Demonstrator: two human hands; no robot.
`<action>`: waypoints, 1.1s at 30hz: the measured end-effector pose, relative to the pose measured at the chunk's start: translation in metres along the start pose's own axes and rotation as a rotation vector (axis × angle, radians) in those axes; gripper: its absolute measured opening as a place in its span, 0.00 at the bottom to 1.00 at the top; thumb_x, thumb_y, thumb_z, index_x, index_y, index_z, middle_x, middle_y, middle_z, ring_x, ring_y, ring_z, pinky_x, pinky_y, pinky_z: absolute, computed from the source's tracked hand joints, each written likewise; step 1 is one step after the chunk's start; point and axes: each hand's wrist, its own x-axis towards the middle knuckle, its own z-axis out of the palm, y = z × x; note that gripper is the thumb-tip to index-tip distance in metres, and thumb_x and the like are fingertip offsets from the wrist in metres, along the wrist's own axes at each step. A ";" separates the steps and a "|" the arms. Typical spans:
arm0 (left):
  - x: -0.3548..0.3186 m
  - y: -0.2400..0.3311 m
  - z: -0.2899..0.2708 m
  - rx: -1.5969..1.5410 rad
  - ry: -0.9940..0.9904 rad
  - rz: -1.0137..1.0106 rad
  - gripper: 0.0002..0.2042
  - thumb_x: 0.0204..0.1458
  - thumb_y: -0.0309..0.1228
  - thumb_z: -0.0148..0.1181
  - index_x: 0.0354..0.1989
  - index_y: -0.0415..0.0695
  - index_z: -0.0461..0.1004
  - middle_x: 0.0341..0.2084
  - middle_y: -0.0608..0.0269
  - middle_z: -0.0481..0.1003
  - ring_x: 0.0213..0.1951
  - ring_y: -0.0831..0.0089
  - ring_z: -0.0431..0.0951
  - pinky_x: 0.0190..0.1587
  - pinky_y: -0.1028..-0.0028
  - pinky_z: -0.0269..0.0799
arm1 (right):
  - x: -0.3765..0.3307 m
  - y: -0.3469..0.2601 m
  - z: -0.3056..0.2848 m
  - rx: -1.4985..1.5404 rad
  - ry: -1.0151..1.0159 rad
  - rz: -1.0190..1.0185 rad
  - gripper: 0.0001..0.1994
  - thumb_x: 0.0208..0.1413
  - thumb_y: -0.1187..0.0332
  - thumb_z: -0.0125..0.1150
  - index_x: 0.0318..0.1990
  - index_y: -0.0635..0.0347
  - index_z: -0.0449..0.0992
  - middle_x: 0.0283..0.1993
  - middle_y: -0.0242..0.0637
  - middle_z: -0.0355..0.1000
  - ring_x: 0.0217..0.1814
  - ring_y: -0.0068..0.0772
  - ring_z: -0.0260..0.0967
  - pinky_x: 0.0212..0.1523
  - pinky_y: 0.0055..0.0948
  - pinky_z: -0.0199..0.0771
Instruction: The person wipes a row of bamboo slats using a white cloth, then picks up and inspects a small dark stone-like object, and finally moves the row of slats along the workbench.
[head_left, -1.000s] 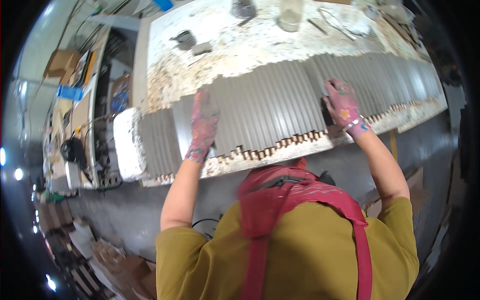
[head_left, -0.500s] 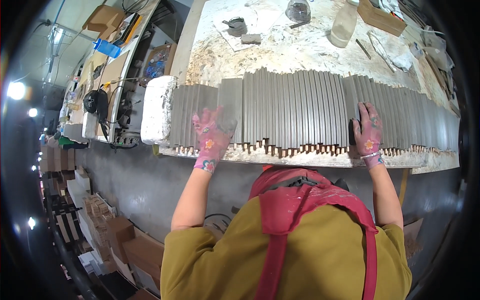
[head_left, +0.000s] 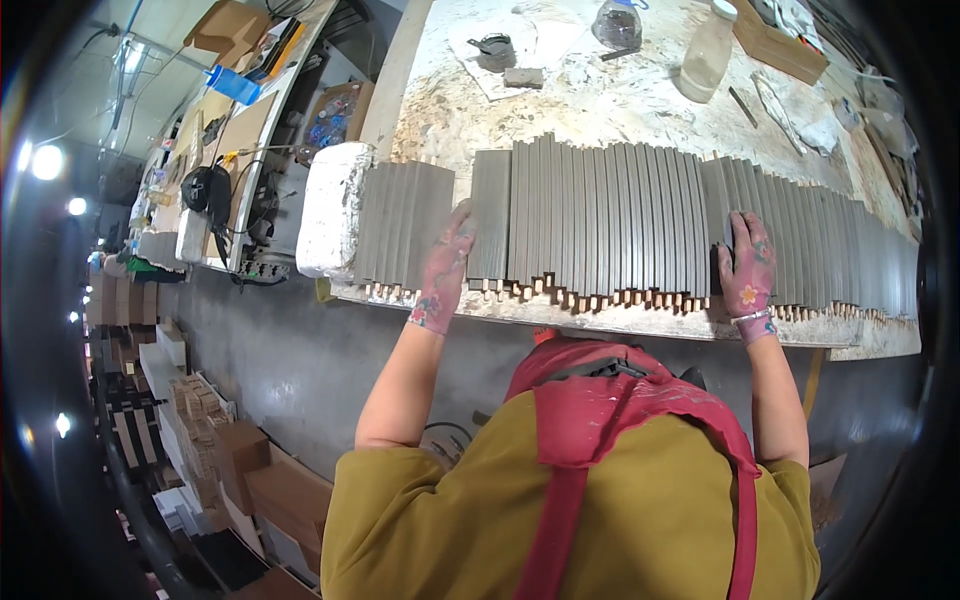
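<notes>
Strips (head_left: 610,220), grey, side by side in a long row along near side of table (head_left: 445,115), lengths running away from the person. Near ends uneven, pale pegs (head_left: 595,302) poking out below them.

Left hand (head_left: 447,265): gloved, fingers extended and close together, seen nearly edge-on. Sits in the gap between left group (head_left: 400,220) and wide strip (head_left: 490,215), fingertips at the wide strip's left edge. Not wrapped round anything visible. Wide strip's right edge is up against the middle run.

Right hand (head_left: 750,270): same flowered glove, band (head_left: 750,315) at wrist. Fingers lie along the strips where middle run meets right group (head_left: 820,240), thumb out to the left. Dark patch beside thumb; can't tell if it's a gap or an object, or whether the hand grips.

White block (head_left: 335,210) at left end of row, just beside left group. Far side of table: bottle (head_left: 706,60), jar (head_left: 616,25), small grey block (head_left: 523,78), rag (head_left: 812,125), carton (head_left: 780,45).
</notes>
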 end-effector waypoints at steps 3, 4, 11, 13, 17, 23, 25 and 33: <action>-0.002 0.013 0.008 -0.246 -0.022 -0.049 0.29 0.58 0.33 0.51 0.68 0.40 0.54 0.64 0.56 0.60 0.64 0.69 0.61 0.66 0.74 0.54 | 0.000 0.000 0.001 -0.009 -0.003 0.002 0.25 0.50 0.68 0.61 0.58 0.56 0.67 0.61 0.45 0.63 0.63 0.49 0.61 0.63 0.44 0.60; -0.005 0.029 0.022 -0.245 -0.022 -0.053 0.29 0.58 0.33 0.51 0.68 0.40 0.54 0.64 0.56 0.60 0.64 0.69 0.61 0.66 0.74 0.54 | -0.001 0.001 0.002 -0.013 -0.001 0.008 0.25 0.51 0.67 0.61 0.59 0.56 0.67 0.61 0.44 0.63 0.63 0.48 0.61 0.63 0.44 0.59; -0.002 0.031 0.039 0.384 -0.064 0.089 0.27 0.62 0.31 0.50 0.69 0.48 0.53 0.66 0.58 0.60 0.66 0.67 0.60 0.65 0.73 0.55 | 0.004 -0.005 -0.003 -0.017 -0.051 0.009 0.26 0.51 0.66 0.61 0.59 0.57 0.67 0.61 0.45 0.63 0.64 0.48 0.60 0.63 0.45 0.59; 0.008 0.048 0.040 0.420 -0.008 -0.035 0.26 0.62 0.30 0.50 0.69 0.45 0.54 0.64 0.60 0.63 0.63 0.69 0.63 0.63 0.74 0.58 | 0.003 -0.002 -0.006 0.024 -0.059 0.019 0.26 0.51 0.66 0.61 0.59 0.58 0.67 0.62 0.46 0.63 0.64 0.49 0.60 0.63 0.45 0.59; 0.058 0.057 0.036 0.521 0.044 -0.007 0.25 0.60 0.23 0.48 0.68 0.45 0.57 0.64 0.60 0.61 0.65 0.70 0.60 0.61 0.79 0.57 | -0.009 -0.019 -0.035 0.115 -0.064 -0.005 0.28 0.51 0.64 0.61 0.61 0.57 0.65 0.64 0.50 0.61 0.65 0.54 0.57 0.64 0.48 0.57; 0.186 -0.007 0.013 0.104 -0.204 0.075 0.23 0.61 0.34 0.53 0.63 0.39 0.62 0.58 0.61 0.68 0.56 0.73 0.68 0.60 0.76 0.61 | -0.037 -0.131 -0.077 0.509 -0.172 -0.143 0.25 0.53 0.62 0.62 0.59 0.56 0.67 0.57 0.49 0.67 0.60 0.51 0.65 0.59 0.44 0.65; 0.217 -0.006 0.025 0.037 -0.390 -0.111 0.23 0.61 0.38 0.54 0.61 0.38 0.65 0.53 0.63 0.72 0.54 0.75 0.70 0.57 0.77 0.62 | -0.044 -0.154 -0.077 0.520 -0.197 -0.114 0.23 0.52 0.65 0.64 0.56 0.58 0.69 0.52 0.49 0.69 0.55 0.51 0.68 0.54 0.43 0.70; 0.219 0.027 0.053 0.266 -0.695 -0.303 0.23 0.51 0.17 0.54 0.58 0.40 0.69 0.55 0.65 0.70 0.55 0.76 0.69 0.59 0.79 0.62 | -0.091 -0.191 -0.043 0.674 -0.175 0.262 0.13 0.52 0.72 0.61 0.45 0.61 0.74 0.43 0.47 0.73 0.47 0.51 0.71 0.48 0.39 0.71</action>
